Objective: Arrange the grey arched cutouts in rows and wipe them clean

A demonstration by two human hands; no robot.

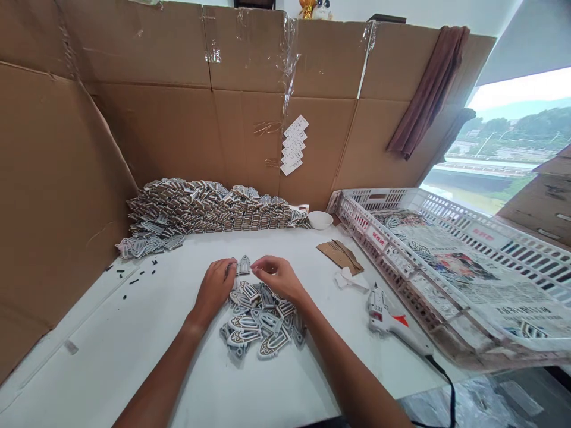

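My left hand rests on the white table with its fingers curled. Something small and dark shows at its fingertips, too little to name. A small grey arch-shaped piece stands out between my two hands. To its right, my right hand has thumb and forefinger brought together in a pinch; whatever is in it, if anything, cannot be made out. Just below and partly behind the right wrist lies a loose heap of grey arch-shaped pieces, some with gold-brown scroll patterns.
A large stack of similar pieces lines the cardboard wall. At right are a white bowl, a cardboard scrap, a glue gun with its cord, and a white plastic crate lined with newspaper. Dark bits lie left.
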